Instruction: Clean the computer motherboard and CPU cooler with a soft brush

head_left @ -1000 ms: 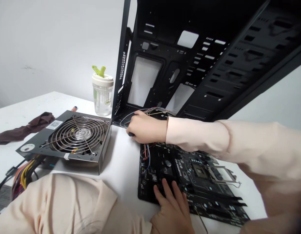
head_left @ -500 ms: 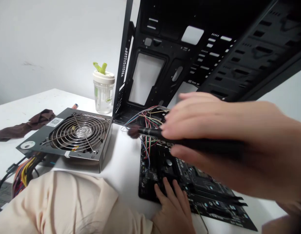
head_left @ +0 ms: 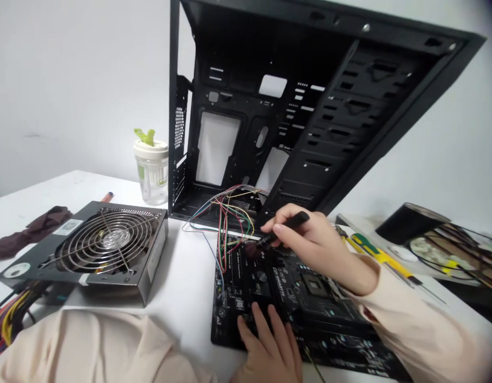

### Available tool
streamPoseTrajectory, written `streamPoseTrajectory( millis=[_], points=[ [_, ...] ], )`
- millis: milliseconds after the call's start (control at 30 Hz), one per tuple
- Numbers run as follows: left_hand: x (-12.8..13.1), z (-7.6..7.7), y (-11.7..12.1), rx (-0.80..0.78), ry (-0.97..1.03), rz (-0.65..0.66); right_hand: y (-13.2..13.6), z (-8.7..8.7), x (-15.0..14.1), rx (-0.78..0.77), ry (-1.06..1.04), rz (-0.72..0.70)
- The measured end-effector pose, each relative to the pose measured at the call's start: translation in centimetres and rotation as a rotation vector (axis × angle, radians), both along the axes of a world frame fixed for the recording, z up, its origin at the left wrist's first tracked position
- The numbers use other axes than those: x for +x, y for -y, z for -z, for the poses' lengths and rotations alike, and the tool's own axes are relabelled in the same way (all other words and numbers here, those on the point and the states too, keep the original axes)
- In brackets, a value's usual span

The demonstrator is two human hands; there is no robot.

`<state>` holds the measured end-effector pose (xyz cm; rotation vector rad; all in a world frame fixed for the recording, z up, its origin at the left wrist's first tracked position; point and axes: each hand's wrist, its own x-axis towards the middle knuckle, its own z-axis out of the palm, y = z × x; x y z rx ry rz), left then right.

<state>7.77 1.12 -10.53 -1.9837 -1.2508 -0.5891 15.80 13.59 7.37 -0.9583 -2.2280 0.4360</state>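
**A:** From the head camera, what has the right hand (head_left: 311, 247) got?

**B:** A small black brush (head_left: 289, 223), pinched between thumb and fingers. Its bristles are down on the circuit board (head_left: 246, 308), near the board's top edge, around the middle of the frame.

**A:** And the left hand (head_left: 265, 346)?

**B:** It's on the lower part of the board at bottom centre, fingers spread and pressing down. It isn't holding anything that I can see.

**A:** So which step is this?

**B:** I'd call it brushing the board clean, working at the end nearest the case.

**A:** What does the next stroke call for?

**B:** A light touch, I'd judge. Coloured wires (head_left: 230, 213) run from the black computer case (head_left: 305, 133) at upper centre down onto the board, right beside the bristles, so the brush has to keep clear of them.

**A:** What else is around?

**B:** At left there's a power supply (head_left: 106, 244), fan side up, with a clear bottle (head_left: 152, 175) behind it and a brown cloth (head_left: 34, 229) beside it. A yellow screwdriver (head_left: 373, 254) lies at right.
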Motion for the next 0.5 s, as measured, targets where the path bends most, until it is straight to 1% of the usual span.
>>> streamPoseTrajectory(
  millis=[100, 167, 233, 300, 333, 400, 433, 500],
  points=[
    [-0.2, -0.6, -0.1, 0.024, 0.001, 0.011, -1.6, 1.6, -0.1, -0.278, -0.226, -0.004],
    [-0.2, -0.9, -0.1, 0.049, -0.012, 0.003, -2.4, 2.2, 0.0, -0.427, -0.417, -0.002],
    [-0.3, -1.1, -0.1, 0.064, -0.032, -0.005, -2.7, 2.2, 0.3, -0.553, -0.532, -0.010],
    [-0.5, -1.2, 0.0, 0.056, -0.065, -0.014, -2.4, 1.7, 0.8, -0.610, -0.550, -0.061],
    [-0.6, -1.3, 0.1, 0.042, -0.093, -0.020, -2.0, 1.3, 1.2, -0.598, -0.526, -0.107],
    [-1.0, -1.5, 0.5, -0.006, -0.176, -0.032, -0.6, 0.4, 1.9, -0.468, -0.447, -0.207],
    [-1.1, -1.6, 0.7, -0.040, -0.220, -0.035, 0.2, -0.1, 2.2, -0.356, -0.385, -0.269],
    [-1.3, -1.9, 1.1, -0.119, -0.276, -0.030, 2.2, -0.7, 2.9, -0.082, -0.211, -0.309]
  ],
)
